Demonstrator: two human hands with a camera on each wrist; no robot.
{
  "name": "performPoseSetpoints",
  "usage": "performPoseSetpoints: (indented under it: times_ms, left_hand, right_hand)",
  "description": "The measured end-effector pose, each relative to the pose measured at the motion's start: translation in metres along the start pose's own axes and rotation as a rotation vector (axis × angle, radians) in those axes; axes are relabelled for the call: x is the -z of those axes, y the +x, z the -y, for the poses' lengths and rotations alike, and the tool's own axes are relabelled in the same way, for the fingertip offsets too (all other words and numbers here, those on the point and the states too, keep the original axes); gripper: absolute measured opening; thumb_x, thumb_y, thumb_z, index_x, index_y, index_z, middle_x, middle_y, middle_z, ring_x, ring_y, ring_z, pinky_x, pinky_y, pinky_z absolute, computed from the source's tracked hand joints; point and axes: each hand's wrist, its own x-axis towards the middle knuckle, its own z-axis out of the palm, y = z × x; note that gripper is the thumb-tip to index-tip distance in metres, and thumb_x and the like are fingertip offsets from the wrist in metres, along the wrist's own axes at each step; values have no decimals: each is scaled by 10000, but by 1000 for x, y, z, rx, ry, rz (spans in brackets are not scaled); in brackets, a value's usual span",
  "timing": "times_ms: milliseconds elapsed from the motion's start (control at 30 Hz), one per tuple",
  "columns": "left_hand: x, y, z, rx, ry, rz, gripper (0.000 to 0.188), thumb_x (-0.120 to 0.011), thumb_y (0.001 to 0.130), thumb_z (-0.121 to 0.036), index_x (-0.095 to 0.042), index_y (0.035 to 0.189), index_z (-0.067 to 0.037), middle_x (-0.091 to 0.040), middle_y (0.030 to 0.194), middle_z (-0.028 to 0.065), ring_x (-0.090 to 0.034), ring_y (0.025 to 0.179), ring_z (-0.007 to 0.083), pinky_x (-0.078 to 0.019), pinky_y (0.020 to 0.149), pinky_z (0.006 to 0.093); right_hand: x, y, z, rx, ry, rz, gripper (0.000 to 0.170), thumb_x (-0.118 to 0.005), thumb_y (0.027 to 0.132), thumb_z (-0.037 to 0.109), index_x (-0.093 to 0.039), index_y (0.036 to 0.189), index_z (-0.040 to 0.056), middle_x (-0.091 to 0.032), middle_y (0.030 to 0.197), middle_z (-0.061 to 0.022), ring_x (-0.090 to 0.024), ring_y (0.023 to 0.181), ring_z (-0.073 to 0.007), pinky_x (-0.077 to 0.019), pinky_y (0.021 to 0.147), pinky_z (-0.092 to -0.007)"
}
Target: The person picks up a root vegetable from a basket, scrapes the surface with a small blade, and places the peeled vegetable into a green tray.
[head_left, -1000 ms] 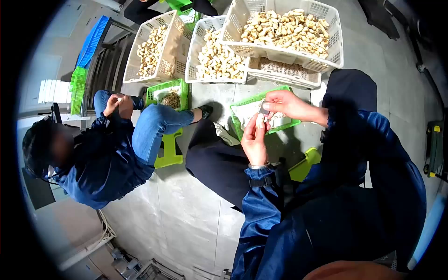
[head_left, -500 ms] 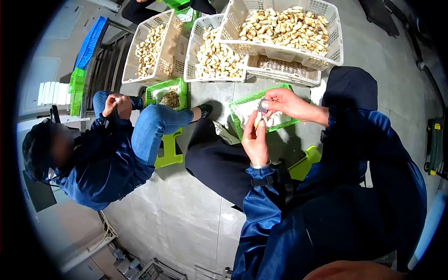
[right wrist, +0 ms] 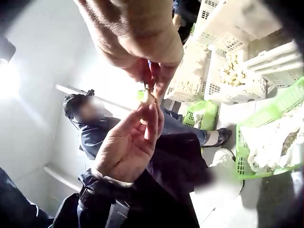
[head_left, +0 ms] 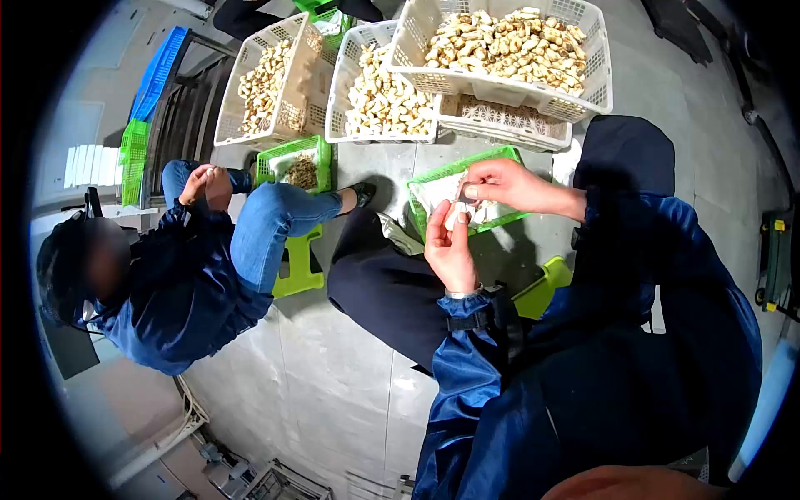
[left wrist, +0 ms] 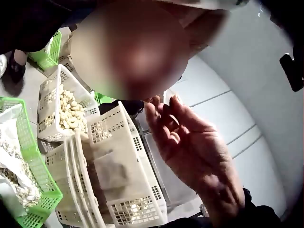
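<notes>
- Left hand: fingers pinch a pale piece, raised near the green basket;
- Right hand: fingers grip a small dark tool close by the piece; contact is unclear;
- If the tool is sharp, a slip could nick the nearby left fingertips;
- too loose a pinch might drop the piece; too tight might crush it.

A food-handling workroom: pale produce fills white crates far, a slatted rack stands left on grey floor.

The green basket is plastic, the left sleeve glossy cloth.
</notes>
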Motion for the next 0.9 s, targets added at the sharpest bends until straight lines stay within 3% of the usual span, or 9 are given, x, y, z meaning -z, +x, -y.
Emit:
performPoseSetpoints:
  times_ms: [100, 167, 267, 333, 400, 633, 733, 767, 900]
  left_hand:
    - [1, 0, 1, -21, 20, 1, 349, -613, 836, 32, -516, 1170, 52, -605, 1065, 119, -600, 898, 146, -495, 824, 263]
    - [0, -1, 2, -67, 22, 20, 338, -622, 826, 39, -517, 1148, 48, -604, 1072, 122, -590, 929, 150, -478, 843, 264]
    - [-3, -2, -2, -119, 73, -5, 298, -639, 810, 45, -523, 1083, 22, -599, 1051, 108, -576, 949, 155, -453, 865, 272]
    - [-2, -3, -2, -162, 99, -22, 285, -641, 807, 47, -523, 1065, 14, -595, 1044, 106, -572, 949, 157, -448, 868, 274]
    - [-3, -4, -1, -224, 102, -3, 280, -637, 801, 54, -514, 1048, 6, -579, 1050, 108, -561, 956, 153, -451, 860, 274]
    - [-4, -3, 5, -283, 186, 33, 295, -577, 864, 14, -491, 1146, 20, -556, 1095, 103, -544, 960, 148, -443, 852, 263]
    - [0, -3, 15, 54, 91, 160, 389, -505, 951, -170, -436, 1272, 38, -543, 1149, 105, -542, 1015, 135, -476, 857, 284]
    - [2, -3, 16, 124, 67, 200, 380, -500, 955, -209, -474, 1232, 50, -568, 1106, 94, -559, 976, 130, -495, 822, 282]
    - [0, -4, 11, 119, 66, 93, 322, -537, 932, -149, -527, 1189, 45, -613, 986, 70, -583, 846, 100, -502, 746, 250]
  right_hand:
    - [0, -1, 0, 38, -128, 17, 155, -574, 892, 134, -553, 808, 5, -578, 722, -13, -548, 704, -66, -450, 643, -238]
    - [3, 1, 3, -79, 98, 4, 170, -575, 896, 141, -552, 808, -1, -579, 738, -14, -552, 708, -66, -449, 640, -235]
    - [1, 0, 1, -54, 135, 2, 179, -577, 893, 142, -550, 792, -3, -578, 734, -14, -550, 705, -66, -450, 639, -241]
    - [-5, -3, -1, 60, -75, 12, 181, -581, 888, 142, -546, 786, -5, -575, 731, -13, -545, 700, -66, -452, 636, -250]
    - [-6, -3, -2, 33, -62, -10, 178, -573, 891, 137, -544, 786, -4, -576, 732, -13, -544, 710, -65, -452, 642, -250]
    - [-5, -2, 1, 10, 55, -10, 167, -543, 908, 124, -522, 791, 7, -575, 731, -17, -549, 738, -68, -462, 665, -240]
    - [-4, -3, -4, 23, -49, -47, 167, -552, 900, 123, -518, 782, 10, -537, 703, 6, -497, 696, -50, -426, 622, -235]
    - [-4, -3, -5, 30, -102, -64, 168, -557, 896, 123, -517, 777, 11, -518, 689, 17, -471, 676, -41, -408, 600, -232]
    - [-3, -2, -10, 23, -16, -62, 177, -577, 881, 138, -515, 774, 11, -510, 684, 21, -449, 669, -33, -390, 586, -229]
